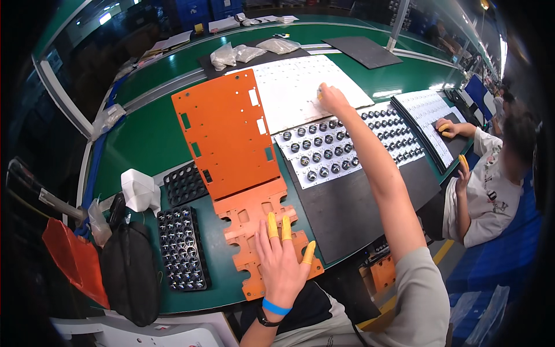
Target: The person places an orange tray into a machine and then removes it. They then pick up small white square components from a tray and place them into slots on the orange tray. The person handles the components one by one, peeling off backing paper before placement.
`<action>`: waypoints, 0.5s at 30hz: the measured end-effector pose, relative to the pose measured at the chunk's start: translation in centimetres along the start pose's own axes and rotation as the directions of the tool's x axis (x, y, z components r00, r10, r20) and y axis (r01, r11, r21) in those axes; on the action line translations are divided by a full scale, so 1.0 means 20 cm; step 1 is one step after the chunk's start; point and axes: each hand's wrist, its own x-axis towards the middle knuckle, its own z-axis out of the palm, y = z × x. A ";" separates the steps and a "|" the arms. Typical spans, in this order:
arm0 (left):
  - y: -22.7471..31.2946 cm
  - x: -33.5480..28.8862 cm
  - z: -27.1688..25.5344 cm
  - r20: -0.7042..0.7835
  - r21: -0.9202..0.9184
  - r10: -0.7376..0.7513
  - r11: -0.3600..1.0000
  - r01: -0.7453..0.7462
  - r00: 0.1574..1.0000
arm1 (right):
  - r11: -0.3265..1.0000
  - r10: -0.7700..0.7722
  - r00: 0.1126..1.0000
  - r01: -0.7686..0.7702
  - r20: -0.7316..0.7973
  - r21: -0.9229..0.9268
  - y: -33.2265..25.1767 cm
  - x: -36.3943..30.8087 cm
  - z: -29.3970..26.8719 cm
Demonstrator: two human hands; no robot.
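My left hand [283, 266], with yellow finger cots on some fingers, lies with its fingers spread on an orange fixture base [252, 217] with scalloped edges and cut-outs. An orange plate [219, 133] with small holes and slots stretches away from the base's far end. My right hand [333, 99] reaches across to a white sheet [289, 87] marked with rows of small dots. Its fingers are curled together at the sheet; what they pinch, if anything, is too small to make out. Beneath my right forearm sits a white panel [306, 177] carrying rows of black round parts.
Left of the fixture are a black tray [184, 248] of round parts and another black tray [184, 184]. Bagged items [250, 54] lie beyond the sheet. A black mat [347, 214] is near me. At right, a co-worker's hand [453, 128] is over another white panel [425, 113].
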 end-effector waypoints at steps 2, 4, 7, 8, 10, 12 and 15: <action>0.00 0.00 0.00 -0.007 0.003 0.000 1.000 0.000 1.000 | 1.000 0.000 1.000 0.000 0.017 -0.011 0.00 -0.01 0.01; 0.01 0.00 -0.01 -0.017 0.007 -0.001 1.000 0.001 1.000 | 0.999 -0.039 0.999 0.040 0.032 -0.032 -0.02 0.00 0.03; 0.01 -0.01 0.00 -0.026 0.009 0.006 1.000 -0.006 1.000 | 0.987 -0.139 0.989 0.143 0.047 -0.078 -0.02 -0.02 0.05; 0.02 0.00 0.00 -0.031 0.007 0.009 1.000 -0.008 0.999 | 0.981 -0.169 0.985 0.173 0.044 -0.093 -0.02 0.00 0.02; 0.02 0.00 0.00 -0.038 -0.004 0.028 1.000 -0.028 0.999 | 0.977 -0.179 0.984 0.180 0.021 -0.110 0.01 -0.03 -0.02; 0.01 -0.01 0.00 -0.057 -0.016 0.038 0.999 -0.039 0.998 | 0.981 -0.163 0.986 0.160 -0.021 -0.107 -0.07 -0.07 -0.14; -0.01 -0.01 -0.01 -0.066 -0.143 0.013 0.989 -0.023 0.998 | 0.980 -0.179 0.973 0.190 -0.149 0.063 -0.30 -0.21 -0.35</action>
